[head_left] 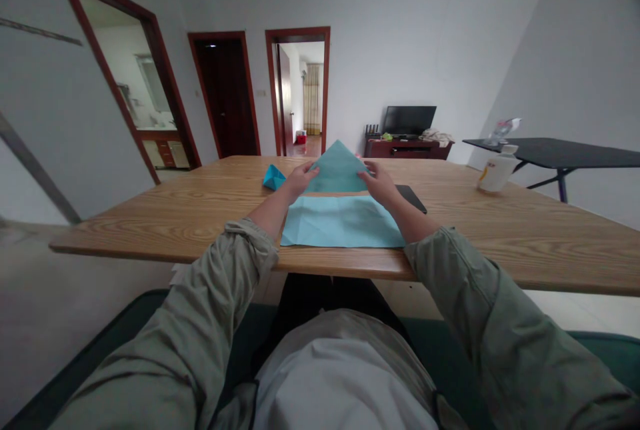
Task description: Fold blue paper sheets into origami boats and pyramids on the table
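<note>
Between my two hands, a light blue sheet of paper (338, 169) is held up with its peak pointing away from me. My left hand (300, 180) grips its left edge, and my right hand (379, 182) grips the right edge. Below it, a larger light blue sheet (343, 222) with faint creases lies flat on the wooden table (175, 217), near the front edge. Just left of my left hand stands a small folded shape of brighter blue paper (273, 177). A dark flat object (412, 198) lies partly hidden behind my right forearm.
A white bottle (497, 170) stands toward the table's right side. Beyond it is a black folding table (560, 151) with a clear plastic item (504, 130) on it. Against the far wall, a low red-brown cabinet (407, 149) bears a black screen (410, 121).
</note>
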